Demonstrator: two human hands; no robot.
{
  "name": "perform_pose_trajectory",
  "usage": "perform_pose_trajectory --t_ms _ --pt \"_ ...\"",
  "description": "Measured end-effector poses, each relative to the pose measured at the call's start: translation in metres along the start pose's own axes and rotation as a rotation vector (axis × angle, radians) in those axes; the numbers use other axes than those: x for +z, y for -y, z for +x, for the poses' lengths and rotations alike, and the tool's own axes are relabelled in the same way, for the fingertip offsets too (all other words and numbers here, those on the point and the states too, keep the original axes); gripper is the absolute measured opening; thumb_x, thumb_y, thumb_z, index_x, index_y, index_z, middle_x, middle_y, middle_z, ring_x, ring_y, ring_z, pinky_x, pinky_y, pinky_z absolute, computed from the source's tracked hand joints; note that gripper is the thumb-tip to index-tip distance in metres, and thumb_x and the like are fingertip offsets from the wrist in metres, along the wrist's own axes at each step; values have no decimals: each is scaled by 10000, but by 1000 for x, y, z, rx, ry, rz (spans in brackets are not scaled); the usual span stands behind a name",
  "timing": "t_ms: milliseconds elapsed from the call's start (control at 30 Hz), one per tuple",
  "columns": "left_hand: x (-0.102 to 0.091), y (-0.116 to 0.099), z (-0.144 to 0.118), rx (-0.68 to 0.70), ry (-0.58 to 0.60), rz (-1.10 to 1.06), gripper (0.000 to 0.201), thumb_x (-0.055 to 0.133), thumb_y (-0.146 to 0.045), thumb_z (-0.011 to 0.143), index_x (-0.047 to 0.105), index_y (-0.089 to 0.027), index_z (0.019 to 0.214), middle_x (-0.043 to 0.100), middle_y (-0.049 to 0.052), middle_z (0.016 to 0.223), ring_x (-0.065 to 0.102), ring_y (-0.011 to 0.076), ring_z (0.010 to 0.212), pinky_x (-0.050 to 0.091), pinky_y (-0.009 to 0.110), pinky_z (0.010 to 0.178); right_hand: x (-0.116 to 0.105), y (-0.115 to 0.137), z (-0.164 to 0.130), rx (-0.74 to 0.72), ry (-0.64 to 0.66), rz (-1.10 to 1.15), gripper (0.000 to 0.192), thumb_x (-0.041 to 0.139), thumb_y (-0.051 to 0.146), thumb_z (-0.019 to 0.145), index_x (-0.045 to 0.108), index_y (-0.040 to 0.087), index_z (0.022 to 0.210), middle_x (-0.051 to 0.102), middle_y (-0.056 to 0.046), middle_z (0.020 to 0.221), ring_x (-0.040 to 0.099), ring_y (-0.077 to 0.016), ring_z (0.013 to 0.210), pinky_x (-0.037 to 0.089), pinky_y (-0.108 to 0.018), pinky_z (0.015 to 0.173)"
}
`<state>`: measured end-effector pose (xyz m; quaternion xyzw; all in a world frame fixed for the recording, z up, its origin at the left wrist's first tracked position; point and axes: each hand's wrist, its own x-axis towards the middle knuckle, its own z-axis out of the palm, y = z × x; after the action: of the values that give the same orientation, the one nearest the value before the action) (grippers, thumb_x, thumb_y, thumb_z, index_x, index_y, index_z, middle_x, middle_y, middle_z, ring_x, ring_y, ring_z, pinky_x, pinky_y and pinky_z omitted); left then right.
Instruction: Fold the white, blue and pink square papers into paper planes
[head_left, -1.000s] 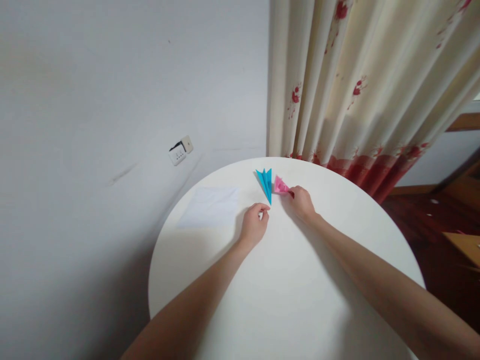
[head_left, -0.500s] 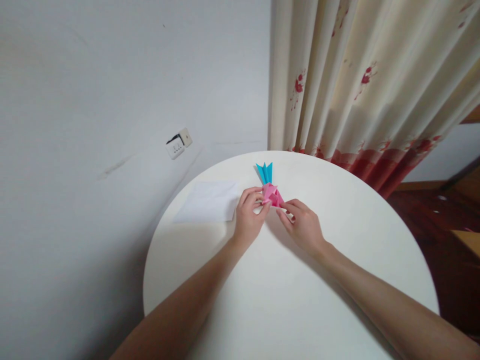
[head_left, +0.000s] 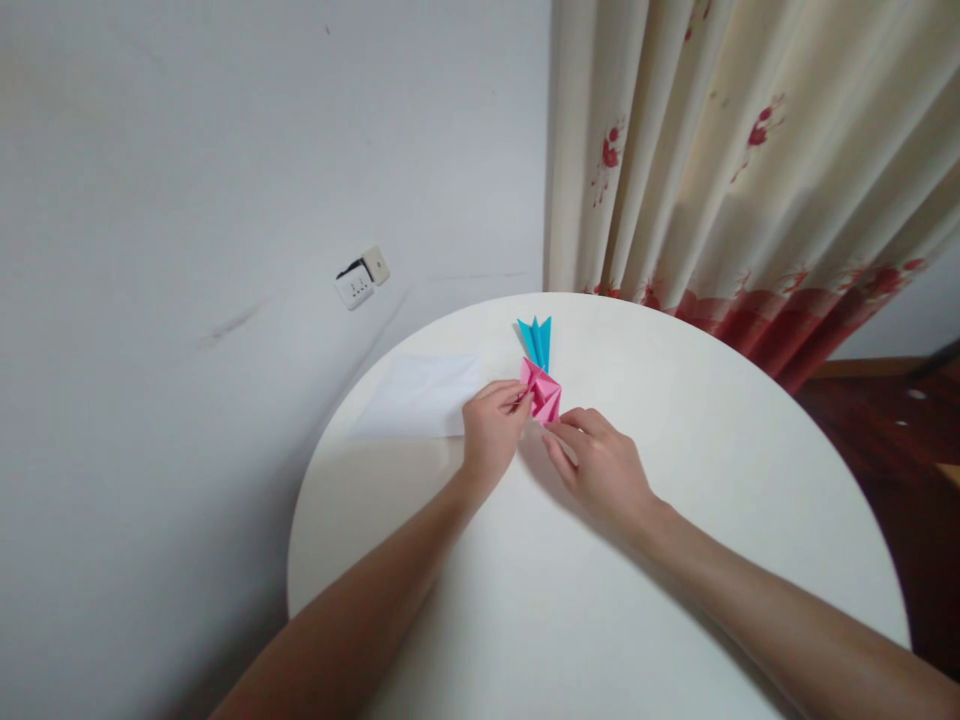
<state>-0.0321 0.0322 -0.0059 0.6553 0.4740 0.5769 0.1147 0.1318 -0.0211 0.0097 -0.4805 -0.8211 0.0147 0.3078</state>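
A pink origami piece [head_left: 546, 392] with several folded facets is held a little above the tabletop. My left hand [head_left: 495, 425] pinches its left side between thumb and fingers. At its lower right corner, the fingertips of my right hand [head_left: 600, 460] touch or nearly touch the paper, with the thumb held apart below. Just beyond the pink piece lies a blue folded paper [head_left: 538, 340], its pointed ends fanned away from me. The lower end of the blue paper is hidden behind the pink one.
A white sheet of paper [head_left: 420, 395] lies flat left of my hands on the round white table [head_left: 712, 480]. The wall [head_left: 187, 200] with a socket [head_left: 356, 286] borders the table's left side. A patterned curtain [head_left: 720, 200] hangs behind it.
The pink origami has been turned, so its folded facets now face me more. My right hand has slid down to its lower corner and its thumb has come away. The view has shifted slightly.
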Motion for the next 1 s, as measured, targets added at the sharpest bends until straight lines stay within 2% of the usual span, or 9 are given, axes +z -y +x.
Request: perform_pose_trajectory --t_ms 67,167,300,467,633,700,833,1000 --pt "-1 -1 0 52 20 47 101 642 -154 849 734 -186 875 716 46 909 692 150 809 605 252 714 0 1 1 105 18 42 303 470 361 974 742 231 951 673 -77 957 622 -209 911 471 -303 724" --pt "-1 -5 -1 121 50 108 120 616 -145 864 720 -199 889 710 49 939 676 162 868 584 286 795 1 -2 5 288 50 162 342 493 460 947 756 250 885 666 -54 888 626 -181 760 437 -294 641" --pt "1 -16 -6 133 116 42 122 597 -159 878 701 -218 903 687 57 1019 660 175 956 570 308 849 9 -12 9 466 41 314 414 561 555 862 745 213 721 663 -63 754 592 -177 619 396 -293 563" --pt "2 -25 -9 18 174 -189 73 574 -208 899 641 -204 871 647 84 1071 638 186 1017 579 287 786 21 -26 8 511 4 461 302 616 435 798 711 193 644 675 -60 690 575 -179 591 374 -286 540" --pt "6 -16 -7 -91 202 -352 91 565 -251 913 594 -187 856 633 101 1116 614 199 1066 536 298 844 23 -30 10 557 -42 654 245 616 370 756 683 165 639 631 -32 605 528 -157 557 351 -266 517" --pt "8 -9 -6 -150 179 -398 95 577 -270 908 587 -182 873 639 87 1043 616 186 1006 517 301 865 21 -29 12 572 -68 723 226 609 354 745 664 164 636 605 -16 583 506 -148 551 339 -261 513" --pt "11 0 -5 -350 50 -535 175 567 -353 914 535 -186 869 576 16 867 591 141 853 529 294 837 14 -28 16 616 -138 864 195 564 326 732 570 193 590 489 35 505 416 -119 488 309 -253 488" --pt "13 2 -4 -454 -56 -641 226 551 -389 913 458 -200 833 536 -4 862 579 115 806 552 286 801 9 -24 17 692 -197 982 169 562 312 708 504 213 583 446 49 485 369 -112 457 286 -253 454"
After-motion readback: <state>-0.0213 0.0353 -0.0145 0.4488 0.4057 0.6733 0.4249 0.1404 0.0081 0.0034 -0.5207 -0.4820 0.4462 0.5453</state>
